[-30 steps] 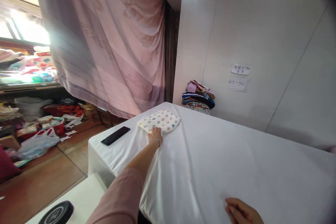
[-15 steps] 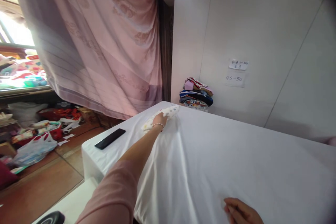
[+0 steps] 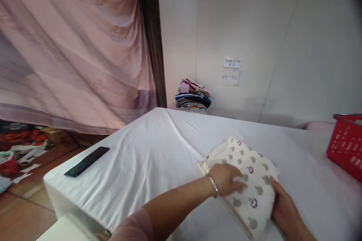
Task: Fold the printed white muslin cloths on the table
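Note:
A folded cream cloth (image 3: pixel 250 180) with grey, red and purple animal-head prints lies at a slant on the white-covered table. My left hand (image 3: pixel 227 180), with a bracelet at its wrist, rests over the cloth's left part. Its fingers are curled in and slightly blurred, with a bit of pale fabric at their tips. At the cloth's right edge my right hand (image 3: pixel 285 207) grips the fabric, thumb side on top and the other fingers hidden beneath.
A black phone-like slab (image 3: pixel 87 161) lies near the left edge of the table (image 3: pixel 135 150). A red basket (image 3: pixel 346 147) stands at the right. Folded clothes (image 3: pixel 193 96) are stacked by the wall beyond the far edge. A pink curtain (image 3: pixel 85 45) hangs at the left.
My left hand has brought the printed cloth from the table's far left toward me and right. My right hand has come onto its right edge. The view has swung right, showing the red basket.

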The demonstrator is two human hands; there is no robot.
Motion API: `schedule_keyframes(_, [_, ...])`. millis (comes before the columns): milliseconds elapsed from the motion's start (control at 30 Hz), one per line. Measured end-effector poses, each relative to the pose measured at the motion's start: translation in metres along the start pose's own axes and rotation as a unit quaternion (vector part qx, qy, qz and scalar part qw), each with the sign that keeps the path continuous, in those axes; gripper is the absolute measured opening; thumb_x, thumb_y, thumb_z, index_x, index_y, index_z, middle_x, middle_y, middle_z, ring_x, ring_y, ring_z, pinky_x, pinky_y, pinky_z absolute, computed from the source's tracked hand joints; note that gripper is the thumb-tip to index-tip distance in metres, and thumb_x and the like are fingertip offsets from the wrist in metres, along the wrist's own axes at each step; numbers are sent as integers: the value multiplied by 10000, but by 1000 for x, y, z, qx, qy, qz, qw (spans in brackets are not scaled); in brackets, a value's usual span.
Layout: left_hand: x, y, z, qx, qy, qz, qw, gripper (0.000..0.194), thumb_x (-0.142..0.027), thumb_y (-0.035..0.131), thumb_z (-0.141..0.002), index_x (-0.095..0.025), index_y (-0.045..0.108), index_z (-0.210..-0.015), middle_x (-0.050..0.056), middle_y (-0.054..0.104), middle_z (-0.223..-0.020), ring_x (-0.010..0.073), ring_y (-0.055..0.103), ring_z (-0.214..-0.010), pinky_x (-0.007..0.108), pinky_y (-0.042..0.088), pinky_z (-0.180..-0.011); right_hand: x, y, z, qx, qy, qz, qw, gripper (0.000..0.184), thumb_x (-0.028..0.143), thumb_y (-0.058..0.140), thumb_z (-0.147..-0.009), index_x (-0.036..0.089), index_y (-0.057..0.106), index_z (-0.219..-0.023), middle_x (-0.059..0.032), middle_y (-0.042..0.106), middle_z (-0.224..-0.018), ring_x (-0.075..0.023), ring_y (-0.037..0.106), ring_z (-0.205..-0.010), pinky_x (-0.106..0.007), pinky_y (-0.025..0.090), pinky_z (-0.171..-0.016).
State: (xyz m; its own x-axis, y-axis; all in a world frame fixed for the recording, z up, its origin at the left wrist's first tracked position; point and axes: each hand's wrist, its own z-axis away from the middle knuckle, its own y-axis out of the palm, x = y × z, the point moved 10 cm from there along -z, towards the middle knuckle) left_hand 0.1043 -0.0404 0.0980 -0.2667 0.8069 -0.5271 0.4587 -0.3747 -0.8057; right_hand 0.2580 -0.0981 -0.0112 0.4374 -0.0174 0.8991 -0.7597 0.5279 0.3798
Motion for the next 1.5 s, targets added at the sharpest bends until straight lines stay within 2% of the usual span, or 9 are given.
schedule_keyframes(100, [57, -25, -4, -120, -118, -40, 985, 339, -372, 503, -786, -217, 594, -1072, 75, 595, -1125, 237, 507, -1063, 367, 333, -953, -6, -1, 4, -34, 45, -34, 998, 698, 379, 659, -669, 296, 372, -1300, -54, 619, -1110, -288, 614, -919, -446, 511, -786])
schedule_keyframes(300, [129, -18, 25, -158, -287, -22, 944, 499, -454, 469, -775, -160, 531, -1174, 94, 563, -1172, 247, 486, -1091, 358, 327, -967, -3, 6, 5, -25, 36, -38, 998, 762, 310, 691, -655, 289, 327, -1324, -61, 620, -1108, -276, 631, -871, -411, 528, -746])
schedule_keyframes(467, [128, -17, 29, -162, -306, 15, 938, 500, -455, 541, -719, -184, 547, -1139, 81, 610, -1089, 253, 530, -1018, 348, 391, -888, 0, 15, 7, 34, 40, -62, 997, 740, 280, 667, -675, 284, 317, -1327, -72, 609, -1126, -283, 624, -893, -431, 508, -774])
schedule_keyframes(600, [133, -8, 31, -115, -347, 228, 903, 403, -437, 579, -690, -182, 598, -1001, 49, 679, -830, 206, 621, -734, 287, 475, -646, -3, 30, 14, 109, 61, -75, 989, 665, 261, 635, -697, 253, 360, -1302, -96, 613, -1114, -299, 606, -932, -468, 473, -808])
schedule_keyframes(700, [123, -46, 35, -194, -300, 275, 892, 366, -413, 581, -702, -170, 598, -976, 40, 677, -835, 190, 619, -727, 266, 475, -631, 0, 42, 18, 139, 47, -66, 987, 612, 259, 641, -688, 241, 420, -1258, -91, 605, -1130, -297, 581, -985, -462, 447, -847])
schedule_keyframes(900, [109, -131, 63, -375, -240, 70, 893, 393, -429, 524, -759, -238, 540, -1102, 20, 609, -1073, 198, 556, -973, 295, 427, -843, 4, 59, 19, 154, 22, -24, 988, 563, 364, 626, -731, 272, 430, -1252, -65, 570, -1186, -243, 564, -1017, -395, 448, -853])
schedule_keyframes(1167, [167, -82, 60, -185, -359, -167, 899, 329, -322, 470, -783, -167, 553, -1061, 110, 581, -1084, 274, 512, -1010, 419, 384, -855, -9, 40, 11, 122, 51, 14, 991, 454, 383, 647, -718, 212, 553, -1127, -80, 610, -1101, -210, 592, -933, -333, 482, -762])
schedule_keyframes(1333, [115, -106, 53, -282, -251, -192, 906, 152, -229, 535, -731, -196, 582, -872, 69, 566, -1098, 242, 456, -1082, 424, 244, -993, -13, 45, 15, 139, 47, 59, 987, 416, 392, 662, -700, 181, 609, -1055, -83, 647, -996, -181, 606, -835, -299, 473, -722])
schedule_keyframes(1500, [76, -86, 35, -260, -189, 132, 938, 180, -330, 583, -716, -202, 552, -840, 2, 615, -845, 169, 570, -802, 292, 433, -762, -13, 44, 14, 137, 44, 59, 988, 408, 390, 669, -693, 175, 616, -1036, -84, 650, -979, -168, 608, -811, -289, 470, -712])
